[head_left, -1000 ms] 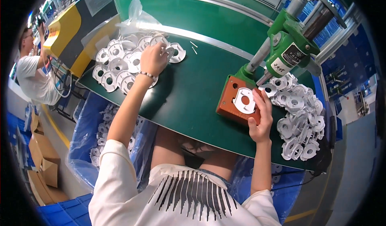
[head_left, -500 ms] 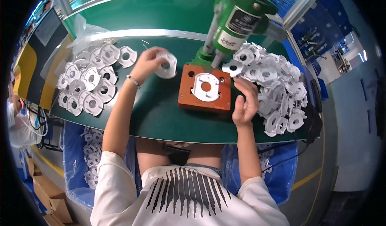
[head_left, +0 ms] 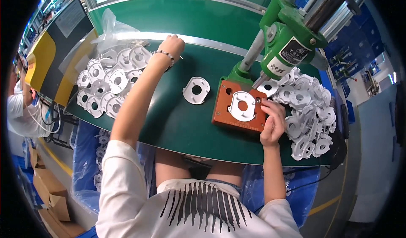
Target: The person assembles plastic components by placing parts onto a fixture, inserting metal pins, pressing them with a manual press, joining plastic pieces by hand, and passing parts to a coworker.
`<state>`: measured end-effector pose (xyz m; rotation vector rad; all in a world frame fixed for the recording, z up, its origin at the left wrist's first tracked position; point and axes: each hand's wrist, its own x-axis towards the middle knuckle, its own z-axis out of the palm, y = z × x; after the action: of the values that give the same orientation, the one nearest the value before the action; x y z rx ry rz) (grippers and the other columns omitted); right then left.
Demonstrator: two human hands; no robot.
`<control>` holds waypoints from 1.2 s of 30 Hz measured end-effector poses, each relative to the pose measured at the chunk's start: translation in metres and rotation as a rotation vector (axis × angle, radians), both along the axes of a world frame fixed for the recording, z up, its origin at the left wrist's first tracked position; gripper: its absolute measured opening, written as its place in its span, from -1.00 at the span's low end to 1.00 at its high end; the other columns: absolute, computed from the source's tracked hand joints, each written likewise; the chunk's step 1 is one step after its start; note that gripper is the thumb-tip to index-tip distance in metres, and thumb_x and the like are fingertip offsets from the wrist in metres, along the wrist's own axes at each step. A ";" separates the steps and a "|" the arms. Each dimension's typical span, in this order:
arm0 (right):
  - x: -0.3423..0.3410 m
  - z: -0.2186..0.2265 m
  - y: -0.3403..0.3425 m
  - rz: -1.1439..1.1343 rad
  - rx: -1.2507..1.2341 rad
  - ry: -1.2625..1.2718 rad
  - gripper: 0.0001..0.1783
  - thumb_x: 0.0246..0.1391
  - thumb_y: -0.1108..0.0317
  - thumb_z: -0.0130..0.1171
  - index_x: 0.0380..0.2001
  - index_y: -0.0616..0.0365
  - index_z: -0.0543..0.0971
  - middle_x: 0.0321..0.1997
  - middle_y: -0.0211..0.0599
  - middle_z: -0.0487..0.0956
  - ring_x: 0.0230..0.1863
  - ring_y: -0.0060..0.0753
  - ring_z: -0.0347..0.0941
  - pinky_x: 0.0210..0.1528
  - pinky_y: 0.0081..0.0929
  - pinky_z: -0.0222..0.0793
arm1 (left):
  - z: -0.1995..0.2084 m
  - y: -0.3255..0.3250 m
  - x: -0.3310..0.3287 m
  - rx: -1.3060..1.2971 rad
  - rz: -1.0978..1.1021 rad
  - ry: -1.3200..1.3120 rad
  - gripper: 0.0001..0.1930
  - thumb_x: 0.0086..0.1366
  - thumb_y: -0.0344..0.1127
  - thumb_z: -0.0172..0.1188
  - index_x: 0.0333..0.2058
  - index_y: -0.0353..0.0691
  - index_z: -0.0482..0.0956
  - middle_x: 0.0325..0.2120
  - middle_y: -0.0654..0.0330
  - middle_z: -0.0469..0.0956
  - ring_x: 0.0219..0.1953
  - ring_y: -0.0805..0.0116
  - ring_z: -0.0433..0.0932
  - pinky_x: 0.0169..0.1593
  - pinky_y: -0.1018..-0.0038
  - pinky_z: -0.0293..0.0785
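Observation:
My left hand [head_left: 173, 46] is closed above the far part of the green table [head_left: 169, 132], by a thin pale sliver on the surface; any small thing in its fingers is hidden. Nearer to me lies a single white plastic ring part [head_left: 204, 85] with a round hole. Another white ring part [head_left: 235, 112] sits flat on the orange-brown fixture block [head_left: 222, 107], beneath the tip of a green bench press [head_left: 277, 56]. At the block's right edge my right hand [head_left: 274, 123] has its fingers loosely bent and apart from the thumb, holding nothing I can see.
Stacks of white ring parts [head_left: 100, 87] stand on the left, with clear plastic film [head_left: 111, 28] behind them. A heap of the same parts [head_left: 300, 97] lies right of the press. Blue-lined bins [head_left: 84, 166] are under the table. A yellow and black machine [head_left: 42, 68] is far left.
My left hand has let go of a ring part on the table and moved farther back. My right hand has stayed by the fixture block. The view has turned, shifting everything rightward.

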<state>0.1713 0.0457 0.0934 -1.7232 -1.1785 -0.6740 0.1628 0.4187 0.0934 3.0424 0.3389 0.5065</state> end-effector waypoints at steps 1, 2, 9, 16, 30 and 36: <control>0.000 -0.001 -0.001 -0.003 -0.008 0.013 -0.68 0.06 0.33 -0.21 -0.42 0.32 0.49 -0.22 -0.05 0.53 -0.16 -0.09 0.39 -0.01 -0.28 0.22 | -0.004 0.001 0.009 0.143 -0.002 0.041 -0.87 -0.10 -0.45 0.15 -0.50 -0.14 0.60 -0.45 0.01 0.48 -0.24 0.07 0.46 -0.17 0.31 0.43; 0.001 -0.001 -0.002 -0.024 -0.010 0.013 -0.68 0.06 0.33 -0.22 -0.43 0.32 0.50 -0.23 -0.05 0.53 -0.17 -0.09 0.40 -0.02 -0.28 0.22 | -0.007 0.005 0.019 0.288 -0.009 0.082 -0.83 -0.16 -0.52 0.11 -0.56 -0.11 0.60 -0.51 0.03 0.48 -0.27 0.08 0.46 -0.19 0.33 0.42; -0.001 0.001 0.002 -0.001 -0.010 0.012 -0.67 0.06 0.32 -0.22 -0.45 0.32 0.50 -0.23 -0.05 0.53 -0.17 -0.09 0.40 -0.03 -0.28 0.24 | 0.004 0.030 0.044 0.097 -0.030 0.606 -0.91 -0.14 -0.42 0.11 -0.59 -0.15 0.59 -0.41 0.06 0.53 -0.28 0.09 0.50 -0.30 0.28 0.47; -0.006 0.001 0.000 0.004 -0.027 -0.002 -0.64 0.09 0.29 -0.23 -0.47 0.33 0.50 -0.21 -0.04 0.52 -0.15 -0.07 0.39 -0.03 -0.28 0.23 | -0.002 0.002 0.023 0.182 -0.051 0.356 -0.83 -0.02 -0.27 0.20 -0.42 -0.17 0.57 -0.28 -0.02 0.44 -0.19 0.05 0.45 -0.14 0.27 0.42; -0.003 0.001 0.000 0.034 0.025 0.073 -0.61 0.06 0.28 -0.24 -0.53 0.32 0.52 -0.22 -0.05 0.53 -0.15 -0.10 0.39 -0.02 -0.30 0.23 | 0.001 0.022 0.025 0.019 0.008 0.404 -0.87 -0.02 -0.24 0.21 -0.44 -0.01 0.57 -0.23 0.12 0.39 -0.07 0.16 0.35 -0.09 0.19 0.29; -0.005 0.004 -0.003 0.030 0.025 0.040 -0.62 0.06 0.27 -0.23 -0.54 0.31 0.52 -0.22 -0.04 0.52 -0.15 -0.09 0.39 -0.03 -0.29 0.23 | 0.002 0.000 0.016 -0.008 -0.083 0.208 -0.83 0.08 -0.35 0.09 -0.31 -0.22 0.46 -0.34 0.03 0.48 -0.20 0.12 0.47 -0.17 0.25 0.37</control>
<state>0.1659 0.0427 0.0975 -1.6877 -1.1616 -0.6311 0.1787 0.4185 0.0952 3.0910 0.2186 0.1840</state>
